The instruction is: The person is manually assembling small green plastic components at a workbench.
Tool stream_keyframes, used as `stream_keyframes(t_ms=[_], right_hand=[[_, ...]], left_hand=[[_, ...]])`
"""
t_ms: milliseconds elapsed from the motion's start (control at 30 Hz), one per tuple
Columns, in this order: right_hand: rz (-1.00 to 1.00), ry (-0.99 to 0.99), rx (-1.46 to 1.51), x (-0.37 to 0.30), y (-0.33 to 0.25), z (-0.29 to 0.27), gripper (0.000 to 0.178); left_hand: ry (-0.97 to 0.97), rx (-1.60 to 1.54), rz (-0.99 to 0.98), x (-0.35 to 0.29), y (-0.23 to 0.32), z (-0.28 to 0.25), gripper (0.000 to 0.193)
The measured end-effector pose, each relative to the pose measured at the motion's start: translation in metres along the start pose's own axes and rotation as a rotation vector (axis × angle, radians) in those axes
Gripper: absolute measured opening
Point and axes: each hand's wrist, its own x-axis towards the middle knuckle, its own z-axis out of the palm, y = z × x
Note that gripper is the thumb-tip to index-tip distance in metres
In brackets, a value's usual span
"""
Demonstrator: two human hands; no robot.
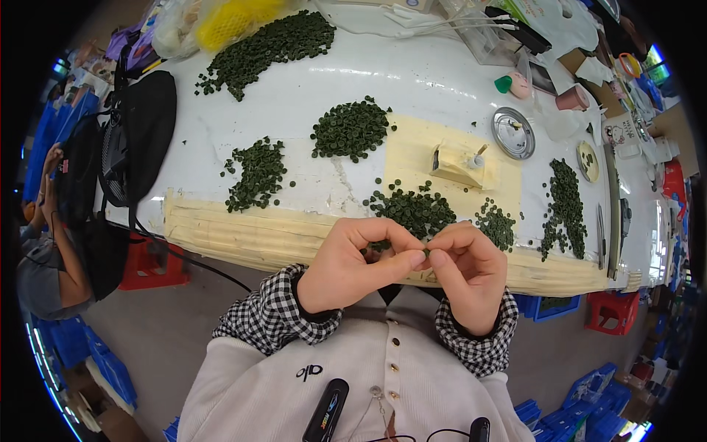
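Note:
Over the table's near edge, my left hand (361, 267) and my right hand (471, 274) meet fingertip to fingertip. Both are closed in a pinch on one small dark green round piece (426, 252), mostly covered by the fingers. Just beyond them lies a heap of similar green pieces (414, 211), with a smaller, looser heap (496, 225) to its right. Past these, a block-shaped fixture (460, 168) wrapped in cream tape, with a small upright post, stands on a taped patch of the table.
More green heaps lie at the left (255, 175), centre (350, 130), far left (272, 48) and right (565, 210). A round metal dish (513, 133) and a small yellowish dish (588, 161) sit at right. A black bag (147, 125) stands left. Another person's arm (62, 250) shows beyond it.

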Motion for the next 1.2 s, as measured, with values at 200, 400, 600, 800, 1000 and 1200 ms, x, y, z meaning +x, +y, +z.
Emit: stream_keyframes(t_ms=[200, 400, 600, 800, 1000, 1200], right_hand=[[-0.014, 0.001, -0.013, 0.001, 0.004, -0.001, 0.011], [-0.036, 0.018, -0.040, 0.001, 0.003, 0.004, 0.011], [-0.047, 0.026, -0.040, 0.002, 0.003, 0.007, 0.010], [0.027, 0.078, 0.013, 0.001, 0.004, 0.009, 0.014], [-0.136, 0.304, -0.322, 0.000, -0.001, -0.010, 0.014], [-0.348, 0.476, -1.070, 0.002, -0.011, -0.051, 0.008]], left_hand=[[0.019, 0.043, 0.042, 0.000, -0.001, 0.000, 0.009], [0.009, 0.086, 0.000, -0.002, 0.002, -0.002, 0.005], [0.024, 0.067, -0.002, -0.002, 0.002, -0.001, 0.004], [0.101, -0.033, 0.010, 0.002, 0.000, 0.006, 0.008], [0.102, -0.345, -0.111, 0.002, 0.003, -0.002, 0.015], [0.179, -0.655, -0.179, 0.005, 0.013, 0.001, 0.023]])
